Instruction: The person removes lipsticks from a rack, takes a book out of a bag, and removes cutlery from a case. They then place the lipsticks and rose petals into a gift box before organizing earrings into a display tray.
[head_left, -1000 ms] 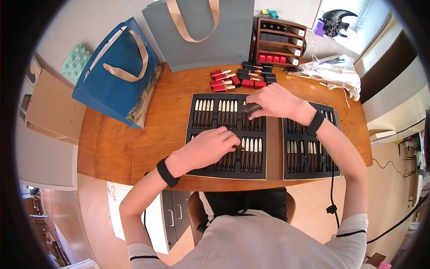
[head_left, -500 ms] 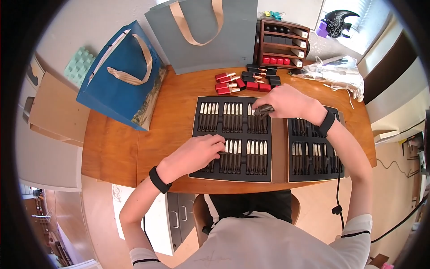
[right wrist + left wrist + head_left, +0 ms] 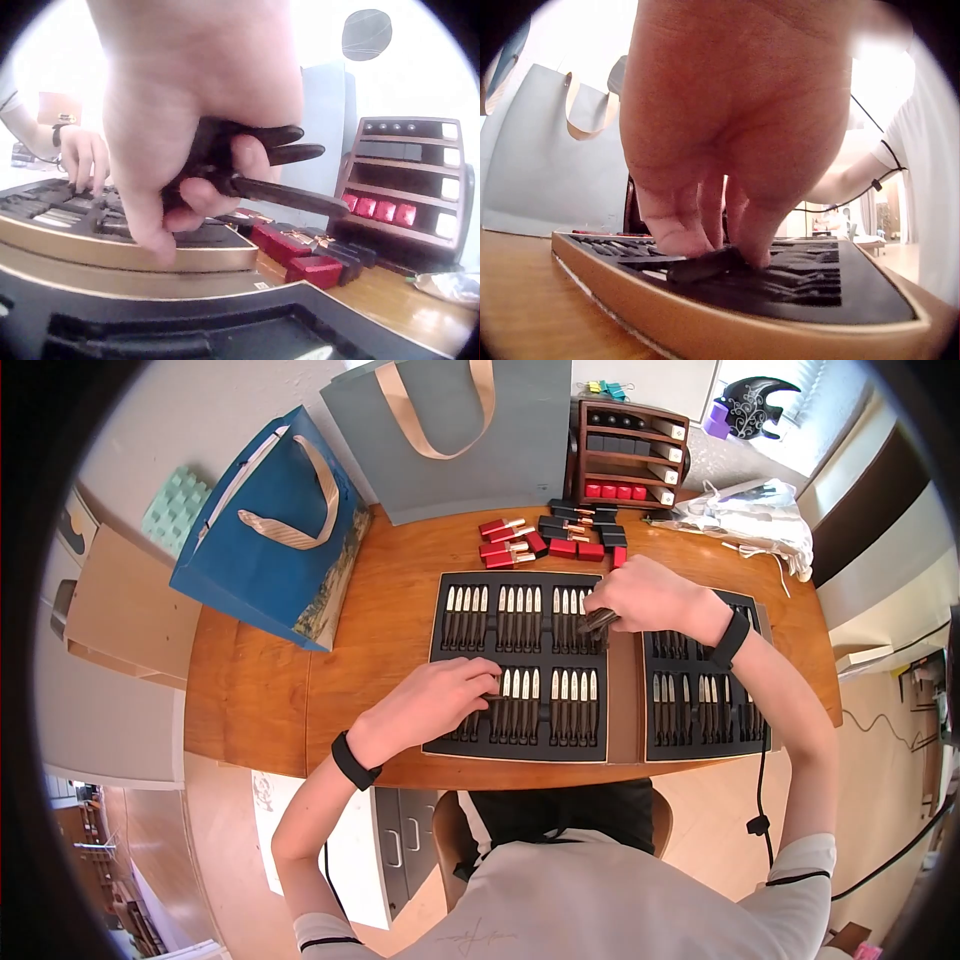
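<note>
A wide box lies open on the table, its left tray [image 3: 520,661] and right tray [image 3: 700,662] both black. Several knife-shaped pieces [image 3: 518,622] with dark handles and pale pointed blades stand side by side in their compartments. My left hand [image 3: 425,700] bends over the lower left compartment, its fingertips pinching a dark handle [image 3: 705,266] close above the tray. Over the upper right corner of the left tray, my right hand [image 3: 650,595] grips several dark pieces [image 3: 289,196] that fan out between its fingers. That palm hides part of the bundle.
Behind the box lie red lipsticks [image 3: 505,545] and black ones [image 3: 580,525]. A brown rack [image 3: 630,455] stands at the back, with a grey bag [image 3: 450,480] and a blue bag [image 3: 265,560] to its left. A crumpled silvery bag [image 3: 750,520] lies at the right.
My left hand has shifted left along the lower row, uncovering the middle compartment. My right hand has moved right with its bundle, and more blades show in the upper right compartment.
</note>
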{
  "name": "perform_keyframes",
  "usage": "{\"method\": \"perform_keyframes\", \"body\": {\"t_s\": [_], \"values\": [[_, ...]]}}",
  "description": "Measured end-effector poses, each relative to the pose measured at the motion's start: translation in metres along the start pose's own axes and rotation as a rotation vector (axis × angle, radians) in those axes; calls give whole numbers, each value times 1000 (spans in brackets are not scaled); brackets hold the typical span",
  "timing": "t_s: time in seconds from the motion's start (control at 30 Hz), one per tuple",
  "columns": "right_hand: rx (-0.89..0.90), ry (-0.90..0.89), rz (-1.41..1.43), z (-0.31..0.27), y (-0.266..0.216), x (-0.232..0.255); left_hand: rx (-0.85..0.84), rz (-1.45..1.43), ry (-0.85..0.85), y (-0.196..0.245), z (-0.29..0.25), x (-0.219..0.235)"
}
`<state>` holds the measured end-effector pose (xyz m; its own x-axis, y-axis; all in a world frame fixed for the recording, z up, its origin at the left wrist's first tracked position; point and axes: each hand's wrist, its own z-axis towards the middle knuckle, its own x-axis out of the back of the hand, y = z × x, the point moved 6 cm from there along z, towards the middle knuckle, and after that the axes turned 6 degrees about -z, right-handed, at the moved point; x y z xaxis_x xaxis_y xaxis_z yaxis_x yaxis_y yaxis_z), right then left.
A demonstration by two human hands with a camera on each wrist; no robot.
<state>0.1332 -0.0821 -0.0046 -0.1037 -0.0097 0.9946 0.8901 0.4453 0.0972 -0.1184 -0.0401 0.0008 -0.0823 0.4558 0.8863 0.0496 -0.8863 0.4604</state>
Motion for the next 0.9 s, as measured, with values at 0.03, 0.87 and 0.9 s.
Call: {"method": "perform_keyframes", "body": {"t_s": [0.03,0.87,0.9], "values": [[-18,-4,-3,-1,2,2,27,-16,10,-1,-1,1],[-94,407,186,-5,-41,51,250,-495,444,13,54,34],[-159,406,165,-15,-32,53,269,-394,411,15,54,35]]}}
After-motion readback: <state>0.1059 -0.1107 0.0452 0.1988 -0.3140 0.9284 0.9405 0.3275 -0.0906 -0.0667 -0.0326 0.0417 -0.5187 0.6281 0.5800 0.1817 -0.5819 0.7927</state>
